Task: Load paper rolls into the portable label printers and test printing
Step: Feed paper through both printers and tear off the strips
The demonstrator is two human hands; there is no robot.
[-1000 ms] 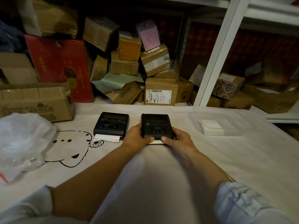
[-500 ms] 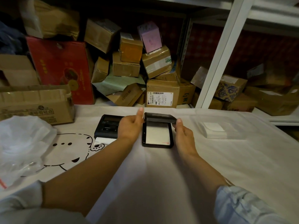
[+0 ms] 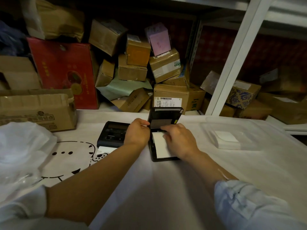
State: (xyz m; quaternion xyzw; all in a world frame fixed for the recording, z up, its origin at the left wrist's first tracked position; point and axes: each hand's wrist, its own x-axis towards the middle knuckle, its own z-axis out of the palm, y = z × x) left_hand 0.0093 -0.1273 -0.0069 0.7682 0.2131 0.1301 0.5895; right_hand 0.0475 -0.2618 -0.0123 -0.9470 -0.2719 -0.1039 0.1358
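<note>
At the table's centre, the left hand [image 3: 137, 131] grips the upright lid [image 3: 164, 117] of the open label printer [image 3: 163, 144] while the right hand's [image 3: 178, 141] curled fingers hold its white paper [image 3: 160, 146], which may jam if closed in crooked.

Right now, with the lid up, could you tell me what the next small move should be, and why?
Probably draw the paper flat toward the near edge, then lower the lid. The printer stands open, the left hand steadies it at the hinge, and the right hand rests on the paper.
</note>
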